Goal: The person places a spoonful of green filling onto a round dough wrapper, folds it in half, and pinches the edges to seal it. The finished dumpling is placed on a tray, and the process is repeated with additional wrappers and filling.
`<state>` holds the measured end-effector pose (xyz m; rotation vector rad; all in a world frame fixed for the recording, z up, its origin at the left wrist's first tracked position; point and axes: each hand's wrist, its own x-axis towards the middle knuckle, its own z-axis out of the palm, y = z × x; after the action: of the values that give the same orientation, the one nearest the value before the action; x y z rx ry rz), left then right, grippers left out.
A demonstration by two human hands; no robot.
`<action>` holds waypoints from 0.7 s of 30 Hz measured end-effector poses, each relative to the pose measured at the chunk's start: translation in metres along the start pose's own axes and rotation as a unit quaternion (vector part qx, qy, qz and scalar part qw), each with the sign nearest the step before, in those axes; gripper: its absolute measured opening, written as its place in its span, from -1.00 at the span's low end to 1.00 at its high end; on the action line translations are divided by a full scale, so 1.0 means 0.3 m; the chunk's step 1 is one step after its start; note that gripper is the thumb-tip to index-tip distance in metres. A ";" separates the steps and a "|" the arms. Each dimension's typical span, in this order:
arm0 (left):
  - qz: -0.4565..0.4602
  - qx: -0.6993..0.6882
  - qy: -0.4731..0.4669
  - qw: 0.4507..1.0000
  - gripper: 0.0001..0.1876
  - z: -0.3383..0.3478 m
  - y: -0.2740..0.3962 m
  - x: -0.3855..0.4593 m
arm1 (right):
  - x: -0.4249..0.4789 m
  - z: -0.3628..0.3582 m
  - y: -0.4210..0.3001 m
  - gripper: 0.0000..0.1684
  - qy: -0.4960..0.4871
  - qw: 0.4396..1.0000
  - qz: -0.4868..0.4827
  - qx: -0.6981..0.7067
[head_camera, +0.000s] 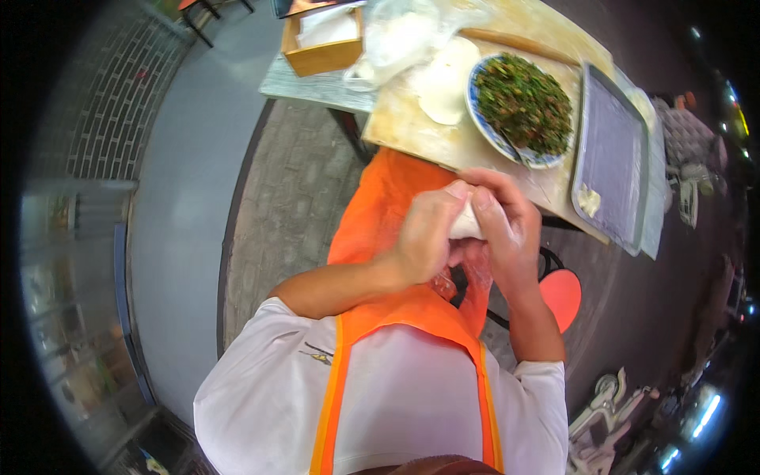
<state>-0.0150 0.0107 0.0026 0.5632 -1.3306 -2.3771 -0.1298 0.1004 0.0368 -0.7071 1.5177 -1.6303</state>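
Note:
A pale piece of dough is held between my two hands, in front of my orange apron. My left hand grips it from one side, its thumb on top. My right hand curls around the other side, fingers bent over the upper edge. Flour whitens the right palm. The hands hide most of the dough's far side and underside. Just beyond them, a blue-and-white plate holds a heap of chopped green filling. Flat dough rounds lie left of the plate.
A wooden rolling pin lies behind the plate. At right, a metal tray carries a small dough piece. Plastic bags and a wooden tissue box stand back left. A red stool is by my right forearm.

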 end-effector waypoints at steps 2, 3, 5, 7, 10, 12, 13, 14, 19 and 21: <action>0.009 0.010 0.021 1.000 -0.48 0.003 -0.001 -0.004 | -0.002 0.021 0.006 -0.71 -0.013 0.997 0.046 0.052; 0.012 0.016 0.030 0.999 -0.47 0.003 0.003 -0.005 | -0.003 0.028 0.008 -0.68 -0.020 0.996 0.059 0.057; 0.000 -0.010 0.016 1.000 -0.45 0.001 0.019 -0.006 | -0.014 0.032 0.003 -0.63 -0.018 0.996 0.077 0.051; 0.024 0.030 0.010 0.999 -0.44 -0.011 0.004 0.001 | -0.021 0.045 0.000 -0.59 -0.008 0.995 0.089 0.036; 0.088 0.085 0.018 0.992 -0.47 0.009 -0.001 0.015 | -0.011 0.041 0.068 -0.65 0.025 0.998 -0.048 -0.023; 0.127 0.085 0.024 0.988 -0.47 0.038 0.024 0.025 | -0.004 0.046 0.081 -0.68 0.040 0.992 -0.103 -0.056; 0.132 0.093 0.024 0.987 -0.47 0.038 0.026 0.024 | -0.001 0.049 0.084 -0.69 0.043 0.989 -0.125 -0.067; 0.136 0.100 0.024 0.985 -0.48 0.037 0.028 0.022 | 0.001 0.049 0.087 -0.70 0.046 0.985 -0.146 -0.077; 0.054 0.026 -0.021 0.998 -0.51 -0.004 0.028 0.029 | -0.008 0.061 0.060 -0.69 0.061 0.997 -0.051 0.012; 0.069 0.065 -0.058 0.994 -0.52 -0.026 0.038 0.034 | -0.011 0.068 0.041 -0.66 0.050 0.998 -0.031 0.035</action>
<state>-0.0185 -0.0057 0.0071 0.3606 -1.5323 -2.2530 -0.1092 0.0921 0.0278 -0.6475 1.5132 -1.7802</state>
